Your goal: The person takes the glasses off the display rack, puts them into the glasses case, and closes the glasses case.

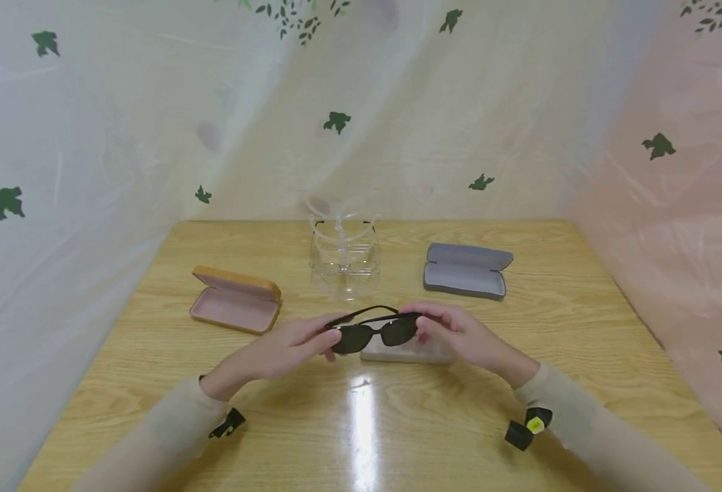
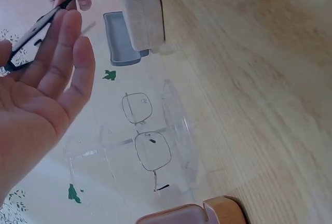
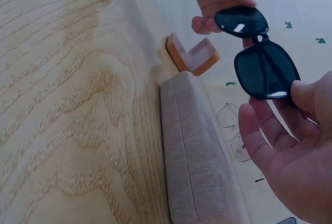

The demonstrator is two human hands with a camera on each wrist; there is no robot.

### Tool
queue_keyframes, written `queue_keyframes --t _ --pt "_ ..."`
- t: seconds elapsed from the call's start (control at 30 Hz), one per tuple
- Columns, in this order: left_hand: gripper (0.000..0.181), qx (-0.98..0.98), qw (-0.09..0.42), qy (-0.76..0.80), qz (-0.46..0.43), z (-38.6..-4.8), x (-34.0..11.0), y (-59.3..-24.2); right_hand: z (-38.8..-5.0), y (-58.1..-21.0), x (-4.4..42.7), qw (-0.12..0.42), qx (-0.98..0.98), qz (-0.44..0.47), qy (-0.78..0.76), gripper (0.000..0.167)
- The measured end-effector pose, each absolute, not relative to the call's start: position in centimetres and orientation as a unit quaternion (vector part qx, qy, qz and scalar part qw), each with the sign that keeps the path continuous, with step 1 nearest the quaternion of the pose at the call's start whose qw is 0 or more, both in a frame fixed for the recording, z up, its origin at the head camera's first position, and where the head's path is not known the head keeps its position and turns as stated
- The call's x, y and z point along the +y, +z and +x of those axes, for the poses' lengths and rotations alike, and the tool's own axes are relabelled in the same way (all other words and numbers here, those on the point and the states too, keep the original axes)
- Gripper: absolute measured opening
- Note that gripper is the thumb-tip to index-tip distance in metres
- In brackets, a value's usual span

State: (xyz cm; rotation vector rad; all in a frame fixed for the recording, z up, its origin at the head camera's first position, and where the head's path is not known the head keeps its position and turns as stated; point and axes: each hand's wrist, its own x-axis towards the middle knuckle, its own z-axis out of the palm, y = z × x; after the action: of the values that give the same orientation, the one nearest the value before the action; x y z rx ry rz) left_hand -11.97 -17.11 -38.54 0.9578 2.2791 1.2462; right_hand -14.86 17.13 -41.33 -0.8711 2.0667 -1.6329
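A pair of dark sunglasses is held up above the table between both hands. My left hand pinches one end of the frame, thumb in front and fingers behind. At the other end, my right hand grips the frame between thumb and fingers, as the lenses in the right wrist view show. The thin black temples lie behind the lenses and look folded inward. Beneath the right hand, a closed beige glasses case rests on the table, partly hidden by that hand and the sunglasses.
An orange case stands open at the left, and a grey case stands open at the back right. Wire-rimmed glasses sit on a clear stand at the back centre. A patterned curtain encloses the wooden table.
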Motion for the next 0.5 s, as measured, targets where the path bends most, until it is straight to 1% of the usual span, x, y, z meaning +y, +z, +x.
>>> queue_keyframes --t 0.13,0.33,0.5 --pt "0.044 0.775 0.212 0.479 0.354 -12.13 -16.95 -38.30 -14.71 -40.97 17.47 0.182 0.730 -0.304 -0.584 0.035" --pt "0.046 0.745 0.230 0.507 0.367 -12.32 -16.74 -38.44 -14.73 -40.72 17.89 0.153 0.718 -0.321 -0.598 0.032" --pt "0.046 0.727 0.242 0.526 0.368 -12.49 -16.60 -38.51 -14.60 -40.49 18.10 0.174 0.717 -0.315 -0.597 0.034"
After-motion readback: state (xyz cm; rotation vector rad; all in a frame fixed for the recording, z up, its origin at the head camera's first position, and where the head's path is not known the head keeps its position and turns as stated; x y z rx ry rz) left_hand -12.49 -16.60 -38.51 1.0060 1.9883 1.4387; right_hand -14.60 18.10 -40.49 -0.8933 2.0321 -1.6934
